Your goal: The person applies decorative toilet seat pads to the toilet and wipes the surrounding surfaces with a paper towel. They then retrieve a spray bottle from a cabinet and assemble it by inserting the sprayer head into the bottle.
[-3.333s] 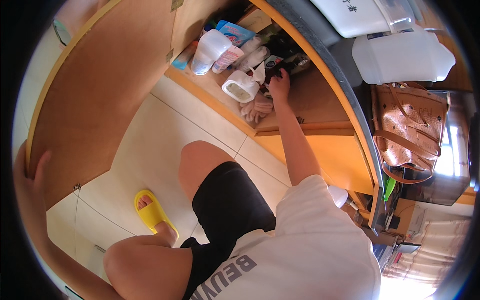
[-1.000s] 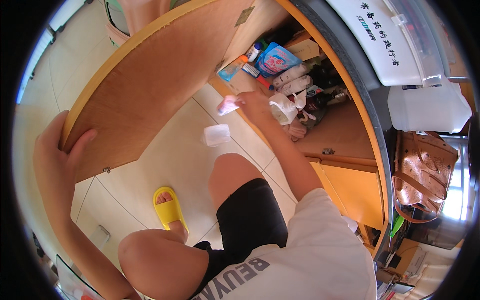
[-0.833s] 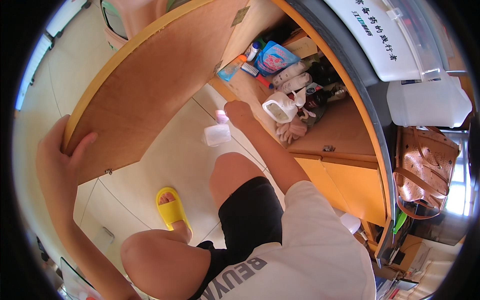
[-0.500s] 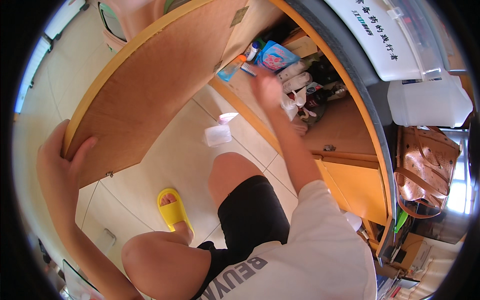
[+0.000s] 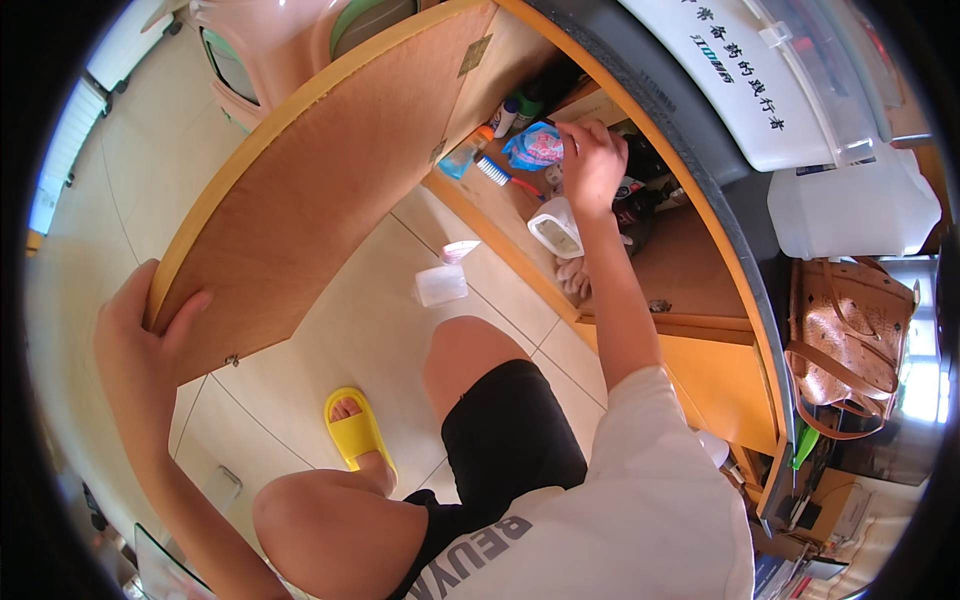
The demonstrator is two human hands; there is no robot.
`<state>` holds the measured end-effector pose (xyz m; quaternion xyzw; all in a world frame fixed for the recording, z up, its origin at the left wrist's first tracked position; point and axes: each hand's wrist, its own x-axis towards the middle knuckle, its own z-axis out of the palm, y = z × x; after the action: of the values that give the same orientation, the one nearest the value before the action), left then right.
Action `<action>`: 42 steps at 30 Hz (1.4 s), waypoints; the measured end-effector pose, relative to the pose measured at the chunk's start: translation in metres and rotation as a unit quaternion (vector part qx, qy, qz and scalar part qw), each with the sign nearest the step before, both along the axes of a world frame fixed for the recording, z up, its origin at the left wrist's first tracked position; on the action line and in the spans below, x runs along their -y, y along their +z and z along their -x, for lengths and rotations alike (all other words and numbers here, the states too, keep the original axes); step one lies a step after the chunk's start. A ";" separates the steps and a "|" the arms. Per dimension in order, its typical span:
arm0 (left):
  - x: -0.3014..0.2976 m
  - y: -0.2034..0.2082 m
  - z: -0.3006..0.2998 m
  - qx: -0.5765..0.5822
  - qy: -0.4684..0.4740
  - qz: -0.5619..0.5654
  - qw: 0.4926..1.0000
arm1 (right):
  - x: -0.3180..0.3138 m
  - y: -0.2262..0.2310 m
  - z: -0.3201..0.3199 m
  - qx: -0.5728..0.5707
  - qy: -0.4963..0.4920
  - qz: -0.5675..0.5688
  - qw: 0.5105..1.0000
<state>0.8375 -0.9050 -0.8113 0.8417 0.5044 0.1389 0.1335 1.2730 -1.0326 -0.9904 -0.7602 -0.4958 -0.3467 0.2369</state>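
Observation:
My left hand [image 5: 150, 325] is wrapped round the free edge of an open wooden cabinet door [image 5: 310, 190], thumb on its inner face. Inside the cabinet, my right hand [image 5: 597, 165] has its fingertips closed at the right edge of a crumpled blue-and-pink plastic pouch [image 5: 533, 147]. Left of the pouch lie a brush with blue-and-white bristles [image 5: 493, 170] and a red handle, and a clear blue bottle with an orange cap [image 5: 465, 155]. Below my right hand, a white plastic container [image 5: 556, 228] lies on its side. Dark bottles [image 5: 640, 205] are partly hidden behind my wrist.
A white bottle with a blue cap [image 5: 505, 116] stands deeper in the cabinet. On the tiled floor lies a small translucent box [image 5: 441, 286]. A dark countertop [image 5: 690, 150] overhangs, bearing a white bin [image 5: 745, 75] and a brown handbag [image 5: 850, 330]. A pink plastic item [image 5: 275, 45] stands behind the door.
My right hand has moved from over the brush toward the right, onto the pouch's edge. The pouch looks more crumpled, and the white container and red handle show more clearly. My left hand keeps its hold.

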 end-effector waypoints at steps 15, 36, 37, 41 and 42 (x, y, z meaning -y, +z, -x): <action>0.001 0.007 -0.002 0.000 0.001 -0.007 1.000 | -0.013 -0.010 0.115 -0.162 0.148 0.063 0.974; -0.003 -0.007 0.026 0.037 -0.093 -0.089 0.991 | -0.036 -0.146 0.132 -0.299 0.124 0.311 0.894; -0.003 -0.010 0.030 0.036 -0.087 -0.082 0.992 | -0.033 -0.137 0.145 -0.248 0.104 0.352 0.897; -0.002 -0.005 0.027 0.048 -0.100 -0.080 0.991 | -0.019 -0.115 0.113 -0.146 0.054 0.395 0.905; -0.003 -0.005 0.028 0.044 -0.102 -0.081 0.991 | -0.016 -0.110 0.110 -0.101 0.039 0.383 0.917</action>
<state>0.8095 -0.9022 -0.8162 0.8897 0.3967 0.2021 0.1009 1.1629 -1.0169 -1.1003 -0.8040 -0.5930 -0.0421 -0.0099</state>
